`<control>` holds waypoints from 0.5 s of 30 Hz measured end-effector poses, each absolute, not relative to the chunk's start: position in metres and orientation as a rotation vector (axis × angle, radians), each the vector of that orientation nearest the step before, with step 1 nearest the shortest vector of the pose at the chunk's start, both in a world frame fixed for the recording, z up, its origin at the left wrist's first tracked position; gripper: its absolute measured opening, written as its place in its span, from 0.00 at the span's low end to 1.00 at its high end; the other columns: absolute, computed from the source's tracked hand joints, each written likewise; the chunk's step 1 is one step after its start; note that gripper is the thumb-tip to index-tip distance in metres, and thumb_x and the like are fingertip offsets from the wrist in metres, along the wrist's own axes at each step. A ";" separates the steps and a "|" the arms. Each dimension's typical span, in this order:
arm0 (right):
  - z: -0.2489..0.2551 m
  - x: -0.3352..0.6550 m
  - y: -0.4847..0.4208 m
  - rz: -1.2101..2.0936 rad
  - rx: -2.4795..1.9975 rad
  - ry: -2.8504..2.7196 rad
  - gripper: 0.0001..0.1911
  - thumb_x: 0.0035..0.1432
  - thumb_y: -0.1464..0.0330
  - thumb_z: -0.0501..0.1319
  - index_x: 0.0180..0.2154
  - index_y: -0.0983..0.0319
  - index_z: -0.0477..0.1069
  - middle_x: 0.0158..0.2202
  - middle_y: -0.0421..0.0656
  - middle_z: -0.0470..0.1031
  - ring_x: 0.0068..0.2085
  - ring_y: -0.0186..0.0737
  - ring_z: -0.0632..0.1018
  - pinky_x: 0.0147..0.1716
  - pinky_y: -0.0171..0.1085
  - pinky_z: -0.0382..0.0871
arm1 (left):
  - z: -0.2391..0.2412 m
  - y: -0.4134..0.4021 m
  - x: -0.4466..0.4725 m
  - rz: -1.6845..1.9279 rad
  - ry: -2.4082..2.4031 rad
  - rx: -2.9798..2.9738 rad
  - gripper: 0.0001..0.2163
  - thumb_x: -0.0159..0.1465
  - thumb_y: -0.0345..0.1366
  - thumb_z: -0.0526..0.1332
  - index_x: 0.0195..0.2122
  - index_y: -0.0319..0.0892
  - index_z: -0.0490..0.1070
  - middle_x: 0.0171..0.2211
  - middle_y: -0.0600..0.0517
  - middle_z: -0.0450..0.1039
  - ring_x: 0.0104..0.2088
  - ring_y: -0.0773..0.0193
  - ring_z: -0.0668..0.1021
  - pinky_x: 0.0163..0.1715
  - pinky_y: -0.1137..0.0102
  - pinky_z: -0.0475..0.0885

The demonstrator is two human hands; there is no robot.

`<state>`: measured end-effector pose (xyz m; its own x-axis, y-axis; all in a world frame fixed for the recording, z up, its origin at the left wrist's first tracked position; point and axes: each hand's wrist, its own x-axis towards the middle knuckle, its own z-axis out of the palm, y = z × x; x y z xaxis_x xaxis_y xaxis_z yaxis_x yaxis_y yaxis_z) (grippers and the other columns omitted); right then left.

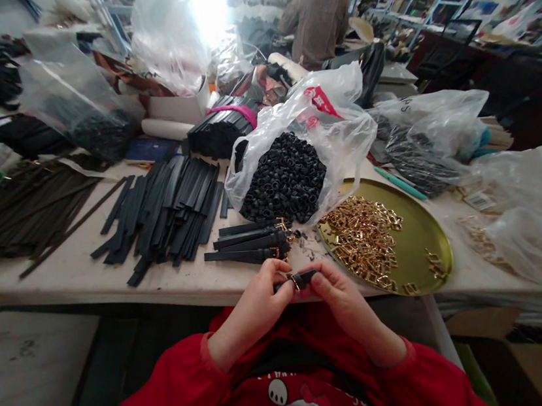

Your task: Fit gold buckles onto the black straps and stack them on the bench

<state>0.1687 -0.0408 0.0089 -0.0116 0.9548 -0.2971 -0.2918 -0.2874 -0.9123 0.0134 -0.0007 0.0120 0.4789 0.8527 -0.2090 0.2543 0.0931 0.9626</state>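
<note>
Close to the table's front edge, my left hand (267, 292) and my right hand (337, 293) both pinch a short black strap (304, 278) with a small gold buckle (296, 281) on it. The buckle sits between the two sets of fingers. Just beyond my hands lies a small stack of black straps with gold buckles (251, 242). To the right of them stands a round gold tray (425, 230) with a heap of loose gold buckles (364, 237). Behind the stack, an open plastic bag (336, 135) holds many small black loops (285, 181).
Loose black strips (177, 204) spread over the left of the white table (202, 287), with brown strips (29, 206) farther left. A teal-handled tool (399, 182) lies behind the tray. Clear bags (527, 198) crowd the right. A person (320, 16) is in the background.
</note>
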 end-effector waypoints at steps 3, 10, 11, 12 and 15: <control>0.007 0.169 -0.044 1.565 -1.143 -0.712 0.15 0.53 0.54 0.58 0.31 0.60 0.69 0.27 0.38 0.71 0.26 0.32 0.70 0.30 0.33 0.66 | 0.015 -0.002 0.014 0.591 1.101 1.520 0.08 0.58 0.38 0.57 0.36 0.41 0.61 0.30 0.53 0.72 0.31 0.65 0.75 0.32 0.71 0.68; 0.008 0.165 -0.052 1.878 -1.092 -0.607 0.18 0.44 0.57 0.67 0.30 0.63 0.68 0.23 0.36 0.67 0.24 0.28 0.66 0.25 0.29 0.60 | 0.021 -0.010 0.011 0.489 1.268 1.784 0.09 0.56 0.42 0.58 0.34 0.41 0.66 0.28 0.53 0.72 0.29 0.63 0.73 0.29 0.70 0.65; 0.007 0.165 -0.053 1.894 -1.081 -0.582 0.18 0.43 0.57 0.68 0.28 0.63 0.66 0.22 0.35 0.66 0.23 0.28 0.66 0.24 0.29 0.59 | 0.021 -0.011 0.010 0.462 1.279 1.810 0.09 0.56 0.42 0.58 0.33 0.41 0.67 0.28 0.53 0.72 0.29 0.62 0.73 0.29 0.70 0.65; 0.006 0.164 -0.055 1.891 -1.070 -0.572 0.18 0.42 0.58 0.68 0.26 0.63 0.65 0.21 0.35 0.66 0.23 0.28 0.65 0.24 0.29 0.58 | 0.022 -0.012 0.009 0.442 1.273 1.819 0.09 0.56 0.42 0.58 0.32 0.41 0.68 0.28 0.52 0.73 0.29 0.62 0.73 0.29 0.70 0.65; 0.003 0.165 -0.059 1.769 -1.071 -0.644 0.18 0.45 0.59 0.67 0.24 0.62 0.62 0.21 0.35 0.66 0.24 0.28 0.65 0.25 0.29 0.59 | 0.023 -0.016 0.008 0.459 1.170 1.700 0.08 0.56 0.40 0.58 0.31 0.41 0.69 0.29 0.52 0.73 0.30 0.63 0.73 0.31 0.71 0.66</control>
